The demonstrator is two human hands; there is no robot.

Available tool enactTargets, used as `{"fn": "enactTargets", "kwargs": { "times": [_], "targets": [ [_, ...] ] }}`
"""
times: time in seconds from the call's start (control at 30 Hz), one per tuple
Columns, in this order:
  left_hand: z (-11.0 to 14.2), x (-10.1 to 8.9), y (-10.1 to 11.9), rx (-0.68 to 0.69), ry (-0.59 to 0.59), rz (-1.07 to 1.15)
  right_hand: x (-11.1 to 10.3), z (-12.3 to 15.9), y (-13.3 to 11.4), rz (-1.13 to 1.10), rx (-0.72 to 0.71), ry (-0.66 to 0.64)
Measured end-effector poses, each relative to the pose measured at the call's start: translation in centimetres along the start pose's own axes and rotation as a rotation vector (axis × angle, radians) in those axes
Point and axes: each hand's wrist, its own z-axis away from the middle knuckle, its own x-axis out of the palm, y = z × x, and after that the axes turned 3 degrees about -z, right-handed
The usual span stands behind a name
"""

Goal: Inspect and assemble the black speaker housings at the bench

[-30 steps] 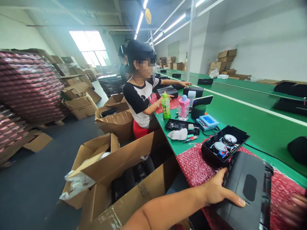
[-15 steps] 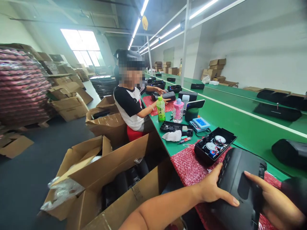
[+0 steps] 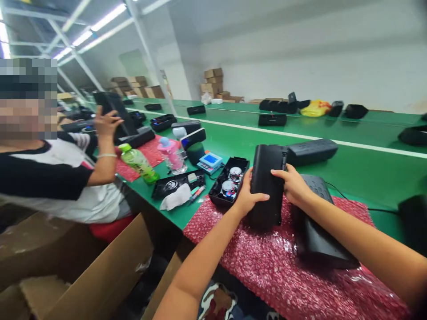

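Note:
Both my hands grip a black plastic speaker shell [image 3: 266, 186] standing upright on a red bubble-wrap mat [image 3: 267, 262]. My left hand [image 3: 246, 195] clasps its left edge, thumb across the front. My right hand [image 3: 293, 184] holds the right edge near the top. Another black shell [image 3: 316, 235] lies flat on the mat just right of it, under my right forearm. To the left, an open black housing [image 3: 230, 182] shows two round speaker drivers inside.
A person in a black-and-white shirt [image 3: 50, 178] sits at left, lifting a black shell [image 3: 113, 111]. A green bottle [image 3: 137, 162], pink bottle [image 3: 171, 155], blue meter [image 3: 209, 162], white cloth [image 3: 175, 197] stand on the green bench [image 3: 350, 169]. Cardboard box [image 3: 100, 271] below left.
The view swung right toward the bench. The shell went from lying tilted in my hands to standing upright on the mat, and my right hand shifted to its upper right edge.

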Motion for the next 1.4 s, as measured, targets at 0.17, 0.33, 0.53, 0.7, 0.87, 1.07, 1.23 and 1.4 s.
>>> {"fn": "enactTargets", "kwargs": {
  "times": [0.17,0.33,0.53,0.7,0.87,1.07,1.23,1.4],
  "targets": [
    [0.8,-0.7,-0.2,0.021,-0.003,-0.055,-0.5,0.3,0.5,0.008,-0.02,-0.027],
    [1.7,-1.0,-0.7,0.096,-0.006,-0.13,-0.3,0.7,0.7,0.155,-0.107,-0.094],
    [2.0,-1.2,-0.8,0.104,-0.039,-0.135,0.1,1.2,1.0,0.337,-0.25,-0.091],
    [2.3,-1.1,-0.6,0.09,-0.025,-0.183,-0.1,1.0,1.1,0.355,-0.284,-0.172],
    [2.6,-1.0,-0.2,0.067,-0.012,-0.166,-0.3,1.0,0.9,0.355,-0.284,-0.202],
    [2.4,-1.1,0.1,0.011,0.045,-0.097,-0.7,1.3,0.4,0.343,-0.219,-0.343],
    [2.5,-1.0,0.0,0.043,0.02,-0.102,-0.9,1.5,0.5,0.326,-0.231,-0.394],
    [2.7,-0.9,0.1,0.062,-0.014,-0.134,-0.8,1.7,0.4,0.334,-0.253,-0.391]
  ]
}}
